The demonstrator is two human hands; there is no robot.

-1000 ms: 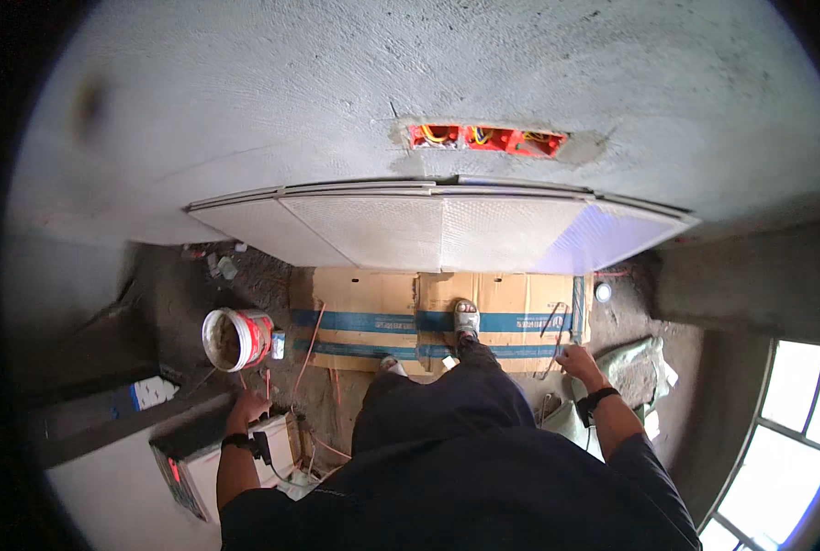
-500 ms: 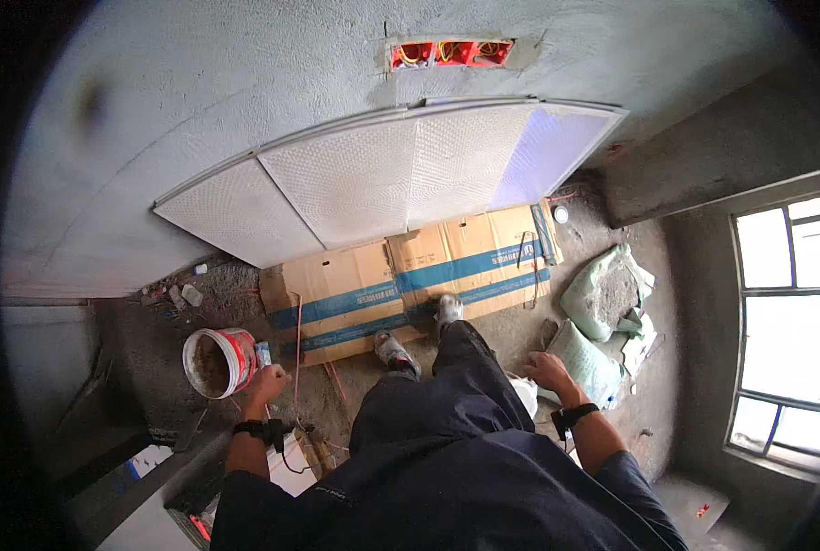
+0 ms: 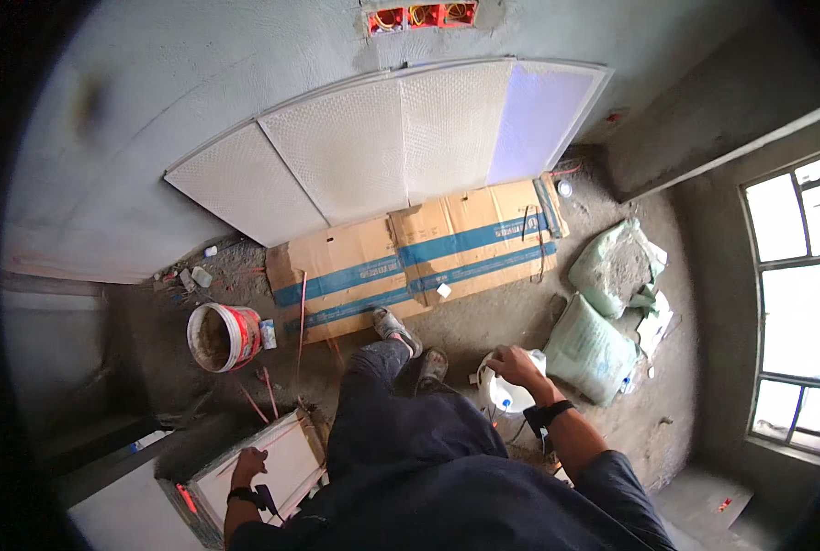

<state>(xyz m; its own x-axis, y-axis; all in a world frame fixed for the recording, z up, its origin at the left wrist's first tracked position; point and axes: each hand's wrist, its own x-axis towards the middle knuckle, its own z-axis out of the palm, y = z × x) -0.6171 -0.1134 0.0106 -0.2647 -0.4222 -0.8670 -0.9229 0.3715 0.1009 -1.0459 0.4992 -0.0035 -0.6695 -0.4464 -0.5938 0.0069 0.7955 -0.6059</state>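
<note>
My left hand [image 3: 249, 466] hangs above a stack of white tiles or panels [image 3: 268, 459] at the lower left, its fingers loosely apart and nothing in them. My right hand [image 3: 517, 365] is over a white bucket [image 3: 513, 395] with a small blue item inside; its fingers are loosely bent and hold nothing that I can see. Whether it touches the bucket's rim I cannot tell. Dark straps circle both wrists. My feet are on the floor beside flattened cardboard [image 3: 355, 266] with blue stripes.
Large pale panels [image 3: 336, 151] lean against the wall beneath red electrical boxes [image 3: 424, 16]. A red and white bucket [image 3: 235, 338] of grey mix stands left. Pale green sacks [image 3: 594, 349] lie right, one open with grey material. Thin reddish rods [image 3: 302, 312] and rubble are left; a window [image 3: 805, 294] is right.
My body has turned and stepped so the white bucket now shows under my right hand. My left hand has swung down and back from beside the red and white bucket to above the tiles.
</note>
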